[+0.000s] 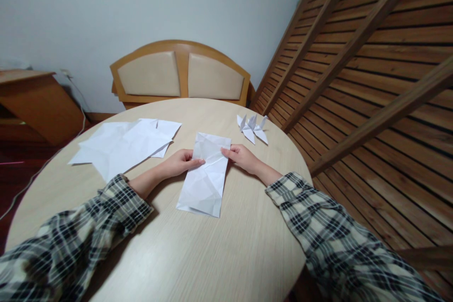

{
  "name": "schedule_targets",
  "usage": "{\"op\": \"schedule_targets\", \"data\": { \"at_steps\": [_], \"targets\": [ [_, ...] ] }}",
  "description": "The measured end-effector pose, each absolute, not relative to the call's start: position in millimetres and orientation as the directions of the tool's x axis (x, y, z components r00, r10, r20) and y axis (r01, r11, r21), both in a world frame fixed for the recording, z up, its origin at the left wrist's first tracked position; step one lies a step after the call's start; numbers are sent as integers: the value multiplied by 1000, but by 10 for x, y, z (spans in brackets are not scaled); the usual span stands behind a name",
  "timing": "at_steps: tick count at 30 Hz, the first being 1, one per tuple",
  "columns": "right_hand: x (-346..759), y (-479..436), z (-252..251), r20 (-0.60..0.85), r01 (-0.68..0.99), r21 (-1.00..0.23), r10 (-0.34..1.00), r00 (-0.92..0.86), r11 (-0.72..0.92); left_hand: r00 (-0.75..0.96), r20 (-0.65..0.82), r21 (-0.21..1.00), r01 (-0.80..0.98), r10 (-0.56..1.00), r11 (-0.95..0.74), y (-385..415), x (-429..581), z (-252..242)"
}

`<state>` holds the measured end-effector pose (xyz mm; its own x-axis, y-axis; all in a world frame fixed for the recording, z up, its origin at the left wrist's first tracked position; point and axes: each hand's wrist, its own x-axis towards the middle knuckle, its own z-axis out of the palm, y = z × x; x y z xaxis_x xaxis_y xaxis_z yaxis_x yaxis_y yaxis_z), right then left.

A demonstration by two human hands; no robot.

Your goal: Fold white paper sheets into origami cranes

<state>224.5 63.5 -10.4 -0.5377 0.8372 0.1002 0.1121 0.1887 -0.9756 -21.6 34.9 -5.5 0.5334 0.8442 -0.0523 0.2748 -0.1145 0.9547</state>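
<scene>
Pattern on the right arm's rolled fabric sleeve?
Black, grey and cream plaid on the rolled fabric sleeve; shows in the head view, the only one.

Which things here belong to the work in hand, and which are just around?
In use:
creased white paper, held by left hand and right hand
loose white sheets, folded paper figures (probably related)
round table

Just around:
headboard
slatted wooden frame
cable

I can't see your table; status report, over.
Left hand, right hand: both gripping paper. Paper creased, folded oblong. Sheets left, figures right, neither in the way.
</scene>
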Motion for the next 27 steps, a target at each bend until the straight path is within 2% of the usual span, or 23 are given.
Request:
{"op": "schedule_targets", "data": {
  "at_steps": [8, 15, 22, 27],
  "targets": [
    [2266, 657, -123, 163, 219, -928, 855, -492, 302, 544, -25, 956, 257, 839, -138, 364, -223, -79],
    [2254, 655, -117, 170, 50, -973, 843, -511, 226, 505, -22, 975, 203, 863, -94, 346, -198, -57],
    [2262, 644, -78, 160, 105, -967, 877, -453, 230, 469, -42, 966, 245, 882, -84, 307, -182, -2],
    [2248, 656, -88, 209, 25, -970, 881, -425, 242, 452, -30, 954, 280, 891, -110, 312, -176, 19]
  ]
}}
